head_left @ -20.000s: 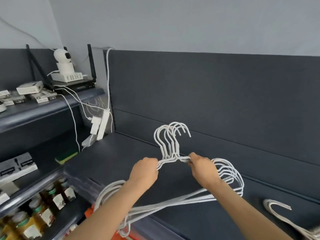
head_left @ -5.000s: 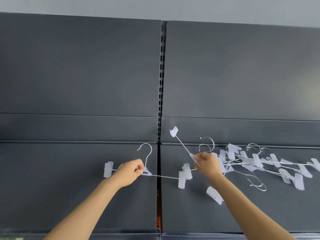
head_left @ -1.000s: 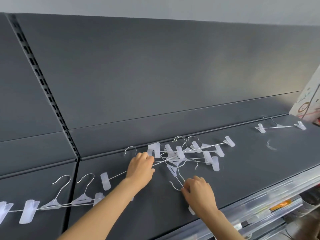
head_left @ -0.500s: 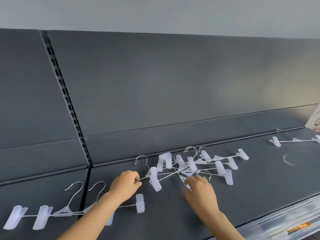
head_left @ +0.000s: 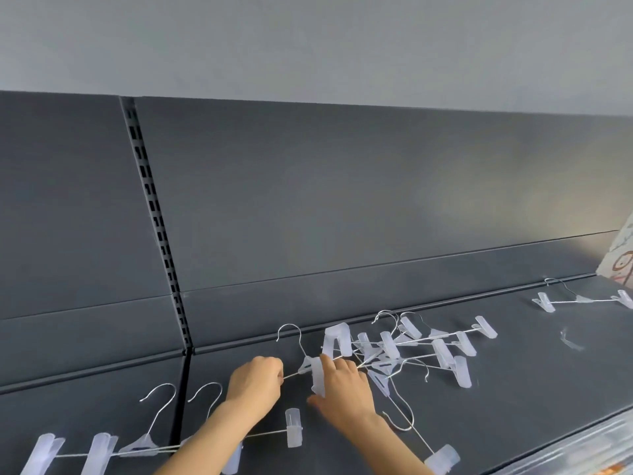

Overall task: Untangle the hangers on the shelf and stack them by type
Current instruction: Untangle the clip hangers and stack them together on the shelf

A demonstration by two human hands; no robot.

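Note:
A tangle of wire clip hangers [head_left: 414, 347] with translucent white clips lies on the dark shelf [head_left: 513, 399]. My left hand [head_left: 255, 382] pinches the wire bar of one clip hanger [head_left: 301, 363] at the tangle's left end. My right hand [head_left: 342, 385] rests on the same hanger, fingers by its clip [head_left: 317, 377]. Two sorted clip hangers [head_left: 144, 447] lie stacked at the lower left, partly behind my left forearm. Another hanger [head_left: 411, 426] lies by my right wrist.
A single clip hanger [head_left: 582, 298] lies far right on the shelf, near a printed box [head_left: 621, 258]. A small clear scrap [head_left: 570, 341] lies in front of it. A slotted upright [head_left: 154, 214] splits the dark back panel. The shelf's front edge [head_left: 582, 450] runs at lower right.
My left hand has shifted right along the wire of the leftmost tangled hanger. My right hand moved left from the tangle's middle onto that hanger's clip. The view tilted up a little.

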